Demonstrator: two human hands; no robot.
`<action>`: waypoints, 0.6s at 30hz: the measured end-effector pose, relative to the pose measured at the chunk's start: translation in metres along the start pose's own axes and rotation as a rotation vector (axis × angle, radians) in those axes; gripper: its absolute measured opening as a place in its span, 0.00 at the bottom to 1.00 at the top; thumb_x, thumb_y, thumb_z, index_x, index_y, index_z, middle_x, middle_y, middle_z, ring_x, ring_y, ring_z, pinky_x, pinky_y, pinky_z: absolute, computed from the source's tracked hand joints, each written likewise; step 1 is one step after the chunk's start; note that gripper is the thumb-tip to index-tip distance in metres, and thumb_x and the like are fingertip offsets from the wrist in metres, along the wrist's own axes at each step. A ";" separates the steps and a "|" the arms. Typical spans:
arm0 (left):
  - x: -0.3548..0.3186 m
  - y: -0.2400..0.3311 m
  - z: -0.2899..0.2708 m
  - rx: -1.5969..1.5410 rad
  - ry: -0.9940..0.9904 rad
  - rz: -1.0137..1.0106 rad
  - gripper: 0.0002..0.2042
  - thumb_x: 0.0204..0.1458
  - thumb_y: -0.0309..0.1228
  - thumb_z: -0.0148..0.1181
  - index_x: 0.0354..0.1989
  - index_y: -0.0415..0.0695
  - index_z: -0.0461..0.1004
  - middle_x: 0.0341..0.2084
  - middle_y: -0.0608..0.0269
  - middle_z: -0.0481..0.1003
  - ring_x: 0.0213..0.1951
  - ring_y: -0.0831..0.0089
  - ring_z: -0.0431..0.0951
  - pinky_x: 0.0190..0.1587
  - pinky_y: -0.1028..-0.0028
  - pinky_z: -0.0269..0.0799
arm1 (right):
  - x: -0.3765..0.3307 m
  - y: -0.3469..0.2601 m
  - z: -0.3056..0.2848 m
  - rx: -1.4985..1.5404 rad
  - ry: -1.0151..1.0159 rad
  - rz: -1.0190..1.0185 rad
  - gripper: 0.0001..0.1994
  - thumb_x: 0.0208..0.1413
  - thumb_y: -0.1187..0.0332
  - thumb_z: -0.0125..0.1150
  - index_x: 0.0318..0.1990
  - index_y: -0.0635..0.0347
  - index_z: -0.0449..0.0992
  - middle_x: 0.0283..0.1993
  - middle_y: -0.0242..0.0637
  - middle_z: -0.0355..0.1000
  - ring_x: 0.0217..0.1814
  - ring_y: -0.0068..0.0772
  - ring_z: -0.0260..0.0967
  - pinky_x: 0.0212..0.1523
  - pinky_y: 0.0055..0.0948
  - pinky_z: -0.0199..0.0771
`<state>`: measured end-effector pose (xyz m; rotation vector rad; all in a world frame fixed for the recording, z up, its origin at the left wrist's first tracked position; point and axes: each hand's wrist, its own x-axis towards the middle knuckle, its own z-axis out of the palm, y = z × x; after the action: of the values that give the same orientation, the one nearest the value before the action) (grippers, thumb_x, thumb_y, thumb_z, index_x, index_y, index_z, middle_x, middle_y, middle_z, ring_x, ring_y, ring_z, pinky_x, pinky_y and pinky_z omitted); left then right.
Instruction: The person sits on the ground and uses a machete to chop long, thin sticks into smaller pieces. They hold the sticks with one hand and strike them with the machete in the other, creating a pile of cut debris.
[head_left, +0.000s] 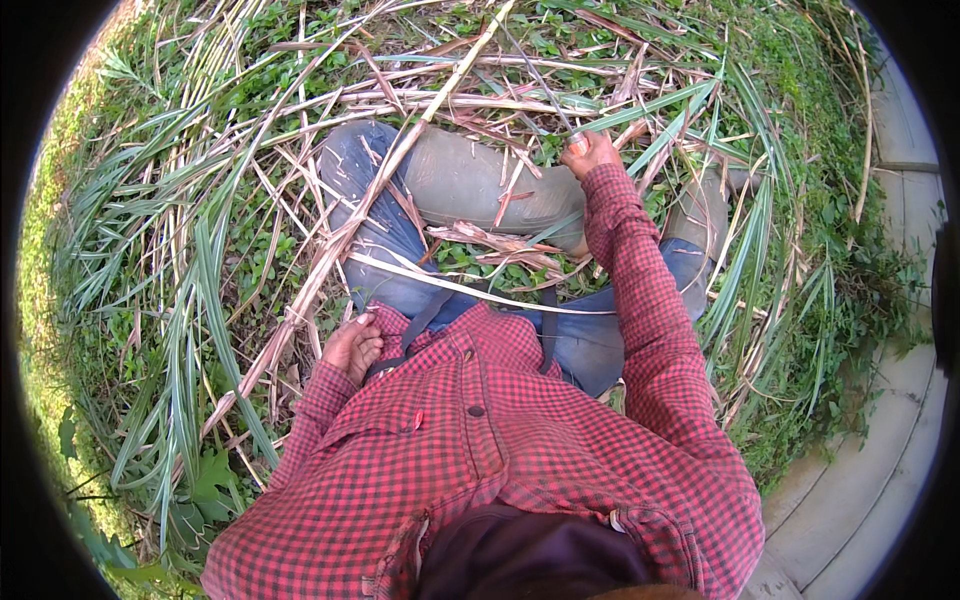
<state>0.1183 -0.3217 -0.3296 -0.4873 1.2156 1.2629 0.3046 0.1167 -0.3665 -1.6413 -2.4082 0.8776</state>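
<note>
My right hand [592, 152] is closed beyond my boots, gripping a long, thin, dark rod-like tool [540, 80] that slants away to the upper left. A small orange patch shows by its thumb; I cannot tell what it is. My left hand [352, 346] rests low at my left side, by the shirt hem, fingers curled and thumb against forefinger. Whatever it pinches is too small to make out. Close by, a long dry cane stalk [395, 160] lies slantwise over my left knee. A pale narrow strip [480, 290] stretches across my lap.
I sit with legs bent, in blue trousers [590, 345] and muddy rubber boots [480, 180]. Green blade-like leaves [205, 270] and dry leaf scraps cover the weedy ground on both sides. Curved grey concrete edging [885, 440] runs along the right.
</note>
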 end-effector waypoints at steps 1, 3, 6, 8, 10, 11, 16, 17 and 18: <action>-0.002 -0.005 -0.001 -0.130 0.024 0.166 0.15 0.49 0.30 0.56 0.45 0.41 0.65 0.29 0.58 0.72 0.30 0.70 0.73 0.35 0.77 0.74 | -0.002 0.002 0.001 0.071 -0.035 0.024 0.22 0.34 0.59 0.61 0.40 0.60 0.72 0.36 0.51 0.72 0.41 0.50 0.69 0.44 0.38 0.68; 0.001 -0.010 0.007 -0.395 0.035 0.527 0.16 0.49 0.29 0.55 0.46 0.39 0.64 0.34 0.55 0.71 0.34 0.70 0.73 0.37 0.77 0.74 | -0.009 0.000 -0.001 0.158 -0.031 0.059 0.24 0.33 0.58 0.61 0.41 0.59 0.71 0.38 0.50 0.71 0.42 0.48 0.69 0.44 0.37 0.68; 0.002 0.019 -0.004 -0.518 -0.056 0.664 0.20 0.49 0.35 0.56 0.45 0.36 0.60 0.40 0.56 0.66 0.40 0.66 0.70 0.46 0.70 0.70 | -0.015 0.022 0.012 0.222 0.073 0.036 0.24 0.33 0.59 0.62 0.41 0.60 0.71 0.35 0.47 0.71 0.38 0.44 0.69 0.40 0.34 0.68; -0.006 0.031 0.003 -0.387 -0.020 0.864 0.20 0.51 0.38 0.52 0.47 0.37 0.59 0.41 0.58 0.66 0.41 0.67 0.69 0.45 0.70 0.69 | -0.019 0.034 0.021 0.249 0.162 -0.003 0.21 0.34 0.60 0.62 0.37 0.62 0.71 0.26 0.42 0.70 0.25 0.36 0.68 0.29 0.30 0.68; -0.027 0.044 0.022 -0.187 -0.001 1.082 0.19 0.54 0.41 0.48 0.48 0.40 0.59 0.43 0.58 0.65 0.41 0.69 0.68 0.45 0.71 0.68 | -0.025 0.045 0.024 0.329 0.203 -0.015 0.19 0.35 0.61 0.62 0.36 0.63 0.72 0.21 0.39 0.69 0.19 0.31 0.67 0.24 0.28 0.68; -0.037 0.057 0.032 -0.145 -0.016 1.161 0.19 0.55 0.42 0.47 0.49 0.41 0.59 0.43 0.58 0.65 0.41 0.69 0.68 0.45 0.71 0.68 | -0.029 0.043 0.020 0.334 0.218 -0.015 0.20 0.35 0.61 0.62 0.36 0.63 0.72 0.21 0.39 0.69 0.19 0.31 0.67 0.24 0.28 0.68; -0.079 0.125 0.057 0.032 -0.086 1.661 0.18 0.53 0.42 0.50 0.44 0.40 0.67 0.39 0.57 0.71 0.39 0.65 0.72 0.44 0.67 0.69 | -0.053 0.005 0.000 0.446 0.164 0.015 0.28 0.35 0.59 0.63 0.45 0.65 0.69 0.38 0.50 0.71 0.42 0.47 0.69 0.44 0.34 0.68; -0.082 0.141 0.071 0.011 -0.189 1.758 0.18 0.53 0.42 0.50 0.44 0.40 0.68 0.40 0.56 0.72 0.40 0.64 0.72 0.44 0.66 0.69 | -0.053 0.000 0.000 0.490 0.186 -0.016 0.27 0.35 0.59 0.63 0.45 0.65 0.69 0.37 0.50 0.71 0.41 0.47 0.70 0.44 0.34 0.68; -0.086 0.156 0.087 0.017 -0.077 1.924 0.20 0.51 0.45 0.51 0.46 0.43 0.65 0.38 0.57 0.71 0.40 0.64 0.72 0.41 0.66 0.71 | -0.050 -0.005 0.002 0.531 0.207 -0.050 0.27 0.35 0.59 0.63 0.45 0.65 0.69 0.37 0.50 0.71 0.41 0.47 0.70 0.43 0.33 0.69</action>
<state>0.0278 -0.2390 -0.1734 1.1072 1.5177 2.7150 0.3207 0.0708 -0.3539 -1.3807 -1.8561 1.1473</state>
